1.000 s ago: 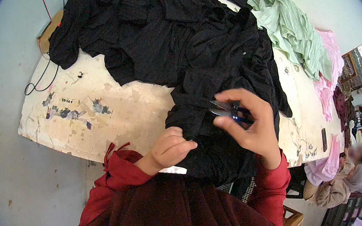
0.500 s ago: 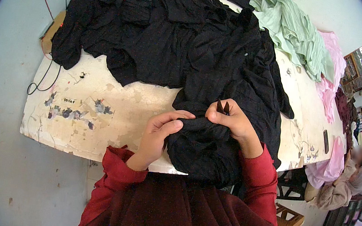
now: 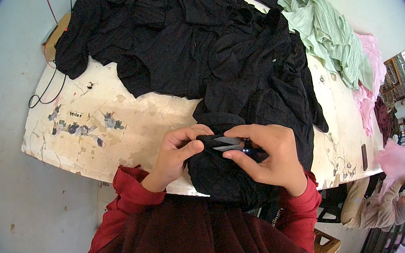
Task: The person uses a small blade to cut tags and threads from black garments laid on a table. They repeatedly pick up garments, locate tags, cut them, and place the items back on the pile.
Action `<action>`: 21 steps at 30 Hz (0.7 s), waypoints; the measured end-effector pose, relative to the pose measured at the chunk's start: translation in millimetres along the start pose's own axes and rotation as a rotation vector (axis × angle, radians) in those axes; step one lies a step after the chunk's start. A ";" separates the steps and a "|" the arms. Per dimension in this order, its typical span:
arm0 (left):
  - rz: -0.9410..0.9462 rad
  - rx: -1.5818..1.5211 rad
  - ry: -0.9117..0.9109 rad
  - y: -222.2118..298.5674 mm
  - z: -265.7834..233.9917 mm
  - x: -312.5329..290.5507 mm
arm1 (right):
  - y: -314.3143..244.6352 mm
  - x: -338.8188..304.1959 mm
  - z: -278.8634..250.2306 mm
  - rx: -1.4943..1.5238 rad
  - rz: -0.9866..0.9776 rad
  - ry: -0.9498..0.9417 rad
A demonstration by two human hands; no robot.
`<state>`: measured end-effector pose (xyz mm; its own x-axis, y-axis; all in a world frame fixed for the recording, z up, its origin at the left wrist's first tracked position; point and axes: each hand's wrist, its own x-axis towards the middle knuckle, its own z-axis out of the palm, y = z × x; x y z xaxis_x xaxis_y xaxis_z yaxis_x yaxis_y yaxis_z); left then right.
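Observation:
A large black garment [image 3: 172, 46] is spread in folds over the table, its near end gathered in front of me. My left hand [image 3: 177, 149] pinches an edge of that cloth between thumb and fingers. In my right hand [image 3: 270, 153] is a pair of thread snips [image 3: 245, 149], gripped between thumb and fingers. Their grey blades point left, slightly parted, at the cloth edge beside my left fingertips. Whether a thread lies between the blades is too small to see.
The worn pale table [image 3: 107, 150] carries a mint-green cloth [image 3: 327, 35], a pink cloth [image 3: 366, 107] and a dark phone-like object [image 3: 364, 157] on the right. A cabled box [image 3: 56, 38] sits at the left edge. Another person [image 3: 382, 201] sits at the right, holding pink cloth.
My right hand has turned the snips from pointing up to pointing left, bringing the blades to the cloth edge. My left hand keeps its pinch. The other person has raised the pink cloth.

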<state>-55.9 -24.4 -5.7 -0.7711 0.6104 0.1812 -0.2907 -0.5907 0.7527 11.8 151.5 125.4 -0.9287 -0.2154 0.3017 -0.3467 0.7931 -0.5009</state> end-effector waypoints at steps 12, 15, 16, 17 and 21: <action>-0.020 -0.043 -0.004 2.7 3.4 -0.7 | 1.0 5.0 5.1 -0.054 -0.017 0.023; -0.012 -0.049 -0.022 1.6 2.4 -0.6 | 1.5 7.1 2.7 0.011 -0.012 -0.014; -0.024 -0.062 -0.017 1.0 2.0 -0.7 | 1.6 8.0 2.2 0.009 0.000 -0.004; -0.029 -0.066 -0.009 0.4 1.8 -0.7 | 1.7 9.0 1.3 0.011 0.006 0.010; -0.032 -0.079 0.006 -1.0 1.0 -0.5 | -0.1 11.9 -0.1 0.004 0.012 -0.004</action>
<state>-54.7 -23.5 -5.9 -0.7643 0.6262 0.1536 -0.3586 -0.6108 0.7059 0.8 148.9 129.2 -0.9331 -0.2083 0.2930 -0.3365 0.7932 -0.5076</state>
